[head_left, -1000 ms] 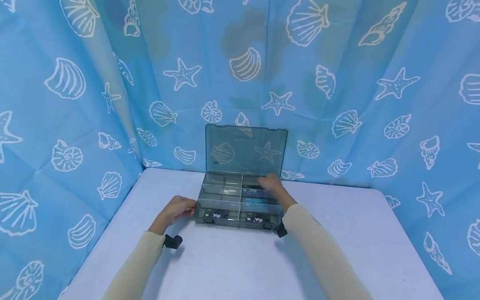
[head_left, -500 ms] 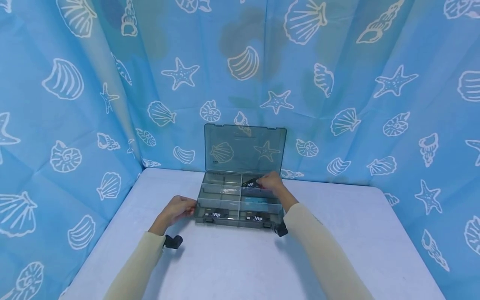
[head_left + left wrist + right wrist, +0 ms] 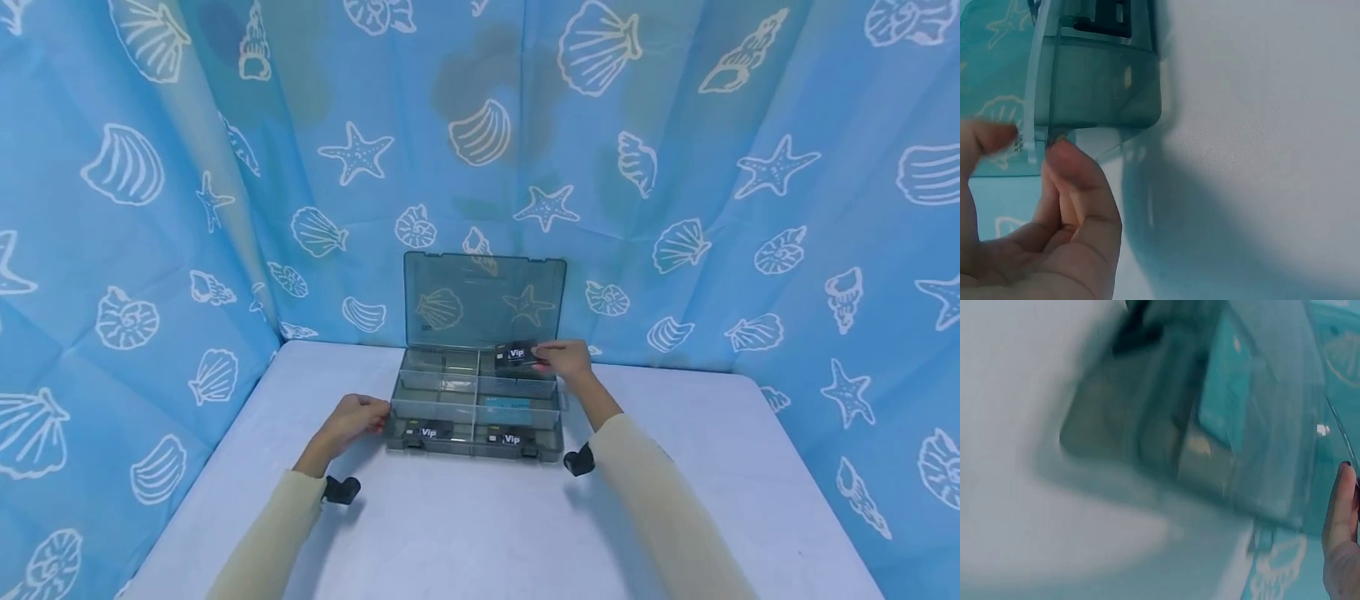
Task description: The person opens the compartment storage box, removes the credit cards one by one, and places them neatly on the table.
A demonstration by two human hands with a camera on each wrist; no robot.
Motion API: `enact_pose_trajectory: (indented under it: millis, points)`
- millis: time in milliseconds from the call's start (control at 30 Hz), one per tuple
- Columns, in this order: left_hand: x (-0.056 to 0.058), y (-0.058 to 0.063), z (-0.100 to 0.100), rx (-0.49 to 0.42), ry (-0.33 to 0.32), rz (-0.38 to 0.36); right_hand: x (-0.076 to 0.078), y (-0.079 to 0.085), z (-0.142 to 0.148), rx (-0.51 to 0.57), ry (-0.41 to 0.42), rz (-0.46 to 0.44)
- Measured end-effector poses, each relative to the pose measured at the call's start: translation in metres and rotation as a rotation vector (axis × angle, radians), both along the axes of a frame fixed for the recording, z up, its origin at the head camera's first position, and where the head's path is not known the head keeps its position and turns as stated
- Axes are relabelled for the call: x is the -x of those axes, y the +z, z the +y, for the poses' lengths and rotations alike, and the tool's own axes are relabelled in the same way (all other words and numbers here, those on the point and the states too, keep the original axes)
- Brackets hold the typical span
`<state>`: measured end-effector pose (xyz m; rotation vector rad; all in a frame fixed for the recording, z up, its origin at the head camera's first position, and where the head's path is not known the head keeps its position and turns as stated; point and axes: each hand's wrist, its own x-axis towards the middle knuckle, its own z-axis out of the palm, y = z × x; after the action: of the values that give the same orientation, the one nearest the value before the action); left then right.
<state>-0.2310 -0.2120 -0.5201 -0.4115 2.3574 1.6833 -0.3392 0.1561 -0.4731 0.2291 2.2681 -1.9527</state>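
A clear grey compartment box (image 3: 467, 450) stands on the table with its lid (image 3: 483, 287) raised at the back. My left hand (image 3: 352, 419) holds its left side near the front; in the left wrist view the fingers are curled at the rim of the box wall (image 3: 1097, 81), thumb on the other side. With thumb and fingers my right hand (image 3: 566, 360) pinches a black card marked "Vip" (image 3: 514, 354) above the back right compartment. In the right wrist view only part of this hand (image 3: 1340, 531) shows at the right edge.
Two more black "Vip" cards (image 3: 428, 431) lie in the front compartments, one in each. A light blue card (image 3: 508, 410) lies in the right middle compartment. Behind the white table (image 3: 465, 525) hangs a blue curtain (image 3: 360, 225) with shell prints.
My right hand has raised the black card out of the back right compartment and moved a little to the right with it. The left hand has stayed at the box's side.
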Motion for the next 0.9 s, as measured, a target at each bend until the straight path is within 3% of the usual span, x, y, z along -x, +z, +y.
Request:
enact_pose_trajectory:
  millis: [167,300,467,600,900]
  points:
    - [-0.001,0.001,0.003,0.12,-0.032,0.002,0.0,0.006,0.037,0.02,-0.044,-0.029]
    - [-0.002,0.004,0.003,0.177,-0.035,0.04,-0.001,0.0,0.062,0.011,-0.095,-0.068]
    - [-0.004,0.004,-0.001,0.189,-0.012,0.071,-0.005,-0.014,0.086,0.0,-0.131,-0.085]
    - [-0.003,0.003,-0.003,0.192,-0.011,0.049,-0.008,-0.026,0.101,-0.013,-0.164,-0.087]
    - [-0.003,0.004,-0.002,0.161,-0.017,0.015,-0.014,-0.047,0.116,-0.19,-0.152,-0.142]
